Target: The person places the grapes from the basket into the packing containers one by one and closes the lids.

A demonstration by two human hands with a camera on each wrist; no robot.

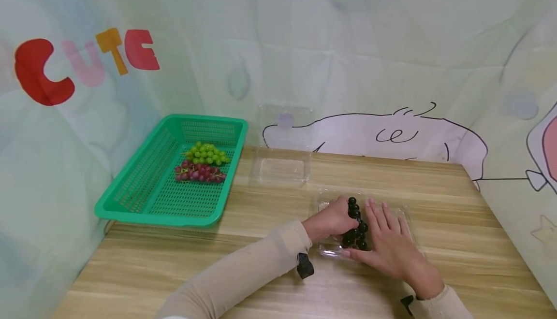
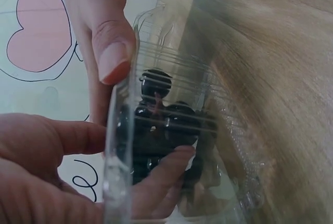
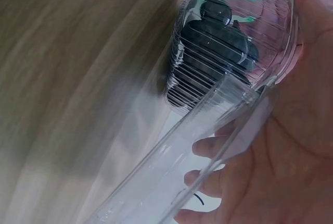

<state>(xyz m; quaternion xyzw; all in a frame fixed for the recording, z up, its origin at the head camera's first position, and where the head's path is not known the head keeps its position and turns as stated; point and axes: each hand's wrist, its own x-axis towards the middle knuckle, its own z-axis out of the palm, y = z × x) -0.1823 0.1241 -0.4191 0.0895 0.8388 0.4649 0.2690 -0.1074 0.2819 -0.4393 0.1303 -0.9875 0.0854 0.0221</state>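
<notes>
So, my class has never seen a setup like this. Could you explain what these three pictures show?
There's no machine here, just a person's two bare hands: the left hand and the right hand. The large picture comes from a camera worn on the head, looking forward and down; the other two come from cameras on the left and right wrists. On the table, a basket holds green grapes and red grapes. The clear back box stands open. In the clear front box, the left hand holds black grapes; the right hand touches that box, fingers spread.
</notes>
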